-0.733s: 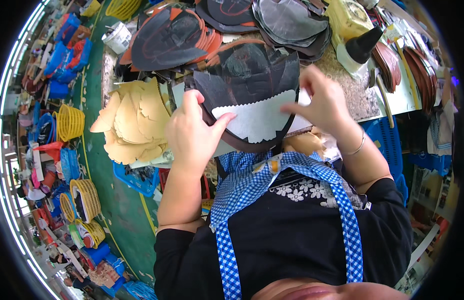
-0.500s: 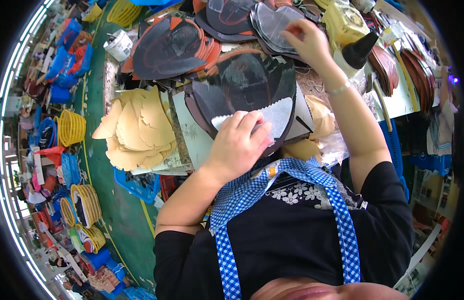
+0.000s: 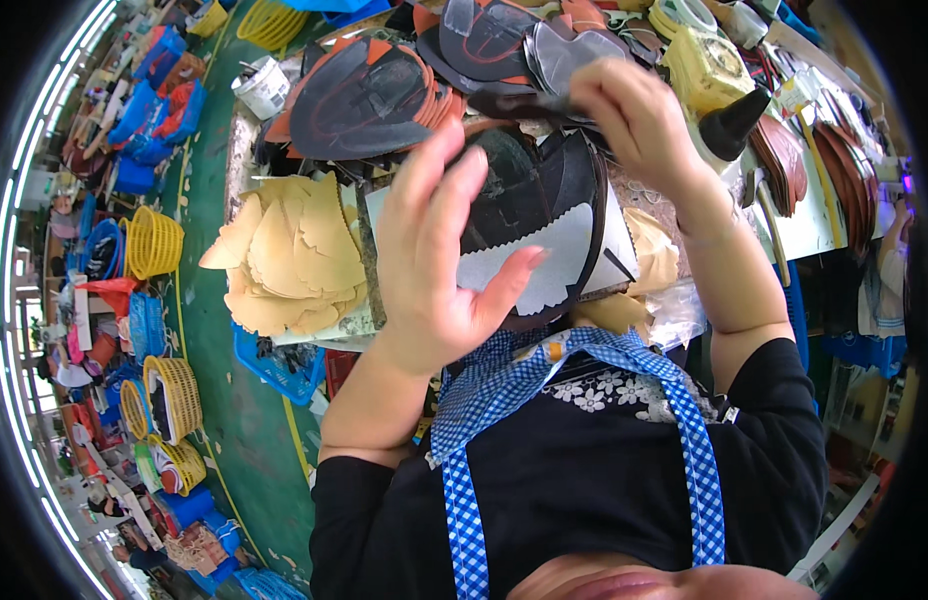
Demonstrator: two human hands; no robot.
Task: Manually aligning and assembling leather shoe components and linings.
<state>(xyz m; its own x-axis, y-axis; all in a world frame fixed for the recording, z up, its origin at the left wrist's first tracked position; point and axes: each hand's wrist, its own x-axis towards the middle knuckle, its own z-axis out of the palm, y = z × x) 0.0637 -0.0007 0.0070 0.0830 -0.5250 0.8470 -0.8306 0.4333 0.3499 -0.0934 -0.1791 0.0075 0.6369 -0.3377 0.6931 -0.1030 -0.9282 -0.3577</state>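
My left hand [image 3: 434,255] is open, fingers spread, raised in front of the stack of black leather pieces [image 3: 574,170] and holding nothing. A white lining piece [image 3: 534,262] with a zigzag edge lies flat on the near part of the top leather piece. My right hand [image 3: 639,125] hangs over the far right of the stack, fingers bent together. From its fingertips a dark elongated piece [image 3: 514,105] reaches left; motion smears it, so its kind is unclear. The left hand hides the stack's left side.
Beige cut pieces [image 3: 299,255] are heaped on the left. Behind lie black-and-orange leather stacks [image 3: 359,100] and translucent grey pieces [image 3: 574,55]. A white bucket [image 3: 262,88] stands at the back left; a black-coned container [image 3: 734,125] and a yellowish block [image 3: 709,70] stand right.
My left hand has let go of the white lining piece, lifted and spread its fingers. My right hand has moved down slightly, and a dark elongated piece now shows at its fingertips.
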